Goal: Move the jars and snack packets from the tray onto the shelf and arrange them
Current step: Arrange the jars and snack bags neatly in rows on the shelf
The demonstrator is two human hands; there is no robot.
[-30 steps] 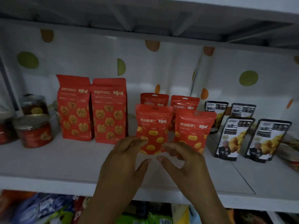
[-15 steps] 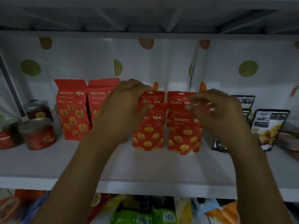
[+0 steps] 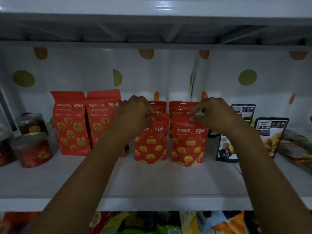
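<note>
While left hand (image 3: 135, 114) pinches left pouch (image 3: 152, 141) by its top and right hand (image 3: 214, 114) pinches right pouch (image 3: 187, 142) likewise, both upright on the shelf (image 3: 152, 184), task looks near done: jars (image 3: 32, 149) and tall bags (image 3: 84, 124) sit left of the pouches, black packets (image 3: 270, 134) right. No tray in view; remainder unknown.

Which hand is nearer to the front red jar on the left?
Left. The left hand pinches the top of a small red pouch, well right of the front red jar; the right hand pinches the neighbouring pouch, farther right.
</note>
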